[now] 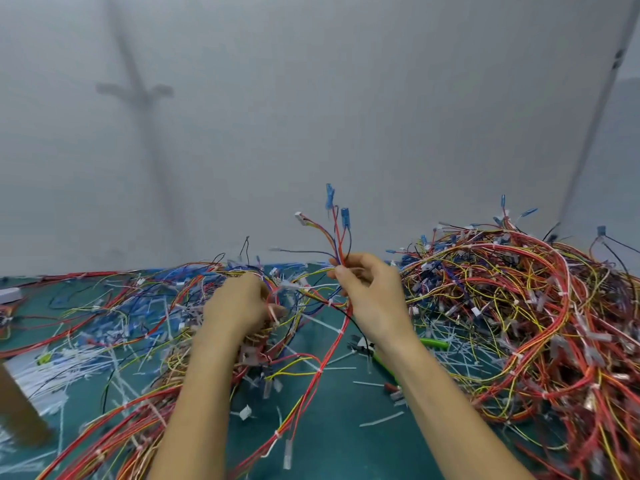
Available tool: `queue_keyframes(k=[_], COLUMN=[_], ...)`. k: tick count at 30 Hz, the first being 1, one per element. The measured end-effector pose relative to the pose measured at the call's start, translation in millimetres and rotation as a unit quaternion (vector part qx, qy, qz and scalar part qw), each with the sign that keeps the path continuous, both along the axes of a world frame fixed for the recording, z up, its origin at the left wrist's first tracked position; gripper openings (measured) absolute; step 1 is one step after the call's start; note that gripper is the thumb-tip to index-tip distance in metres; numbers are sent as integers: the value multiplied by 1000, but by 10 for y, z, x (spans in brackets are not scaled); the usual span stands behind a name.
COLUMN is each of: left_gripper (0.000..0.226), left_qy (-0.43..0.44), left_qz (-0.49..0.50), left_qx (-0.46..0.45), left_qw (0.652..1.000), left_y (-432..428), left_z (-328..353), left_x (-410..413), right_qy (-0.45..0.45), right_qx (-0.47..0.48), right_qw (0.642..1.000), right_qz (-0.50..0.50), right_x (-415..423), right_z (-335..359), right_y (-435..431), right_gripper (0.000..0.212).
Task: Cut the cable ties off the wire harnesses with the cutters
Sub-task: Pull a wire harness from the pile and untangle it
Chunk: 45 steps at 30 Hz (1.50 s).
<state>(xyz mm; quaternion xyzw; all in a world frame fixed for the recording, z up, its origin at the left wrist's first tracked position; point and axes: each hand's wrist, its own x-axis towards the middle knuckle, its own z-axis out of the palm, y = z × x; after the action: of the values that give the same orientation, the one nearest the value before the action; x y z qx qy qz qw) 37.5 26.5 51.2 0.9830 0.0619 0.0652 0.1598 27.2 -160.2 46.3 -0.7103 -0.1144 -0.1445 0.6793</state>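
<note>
My right hand (369, 289) pinches a wire harness (337, 237) of red, blue and yellow wires, its blue connectors pointing up above the table. Its long red tail (311, 382), bound with white cable ties (319, 370), trails down toward the front edge. My left hand (239, 306) grips a tangle of wires (277, 296) just left of it. The green-handled cutters (367, 348) lie on the mat, partly hidden under my right forearm. Neither hand touches them.
A big heap of harnesses (512, 306) fills the right side. More loose harnesses (114, 306) spread over the left. Cut white tie pieces (381, 419) litter the green mat (332, 427). A brown cardboard edge (17, 407) stands at the left, and a grey wall rises behind.
</note>
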Motion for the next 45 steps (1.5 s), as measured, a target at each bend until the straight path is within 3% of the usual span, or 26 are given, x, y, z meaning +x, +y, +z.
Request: queue_keyframes(k=[6, 10, 14, 16, 19, 24, 28, 30, 32, 35, 39, 42, 45], left_gripper=[33, 6, 7, 21, 19, 19, 18, 23, 44, 67, 43, 17, 12], left_qy=[31, 2, 18, 32, 39, -8, -50, -57, -75, -141, -216, -221, -233], left_qz=[13, -50, -97, -87, -65, 1, 46, 67, 77, 4, -103, -73, -41], left_qx=[-92, -215, -277, -275, -268, -228, -282, -232, -135, -55, -67, -44, -68], left_qw=[995, 975, 956, 957, 961, 974, 957, 969, 985, 989, 969, 971, 969], left_y=[67, 191, 201, 194, 194, 282, 329, 279, 194, 40, -193, -291, -252], left_z=[-115, -56, -46, -46, -22, 5, 36, 61, 79, 72, 71, 33, 34], left_x=[35, 31, -32, -23, -19, 13, -16, -28, -35, -16, 39, 49, 42], right_qy=[46, 77, 72, 57, 23, -32, -66, -72, -79, -93, -97, -100, -94], right_qx=[-73, -103, -84, -31, 34, 76, 81, 72, 62, 43, 45, 52, 75], right_qw=[996, 991, 994, 997, 995, 984, 978, 977, 977, 979, 988, 989, 988], right_qz=[13, 25, -10, -46, -91, -157, -183, -186, -188, -174, -114, -96, -92], right_x=[0, -27, -22, 8, 45, 97, 133, 129, 122, 108, 62, 43, 47], right_z=[-107, -187, -165, -102, -14, 63, 116, 112, 105, 110, 125, 159, 170], right_y=[58, 82, 67, -16, -147, -271, -389, -398, -380, -337, -271, -274, -315], right_gripper=[20, 17, 14, 12, 12, 13, 18, 19, 20, 22, 24, 24, 24])
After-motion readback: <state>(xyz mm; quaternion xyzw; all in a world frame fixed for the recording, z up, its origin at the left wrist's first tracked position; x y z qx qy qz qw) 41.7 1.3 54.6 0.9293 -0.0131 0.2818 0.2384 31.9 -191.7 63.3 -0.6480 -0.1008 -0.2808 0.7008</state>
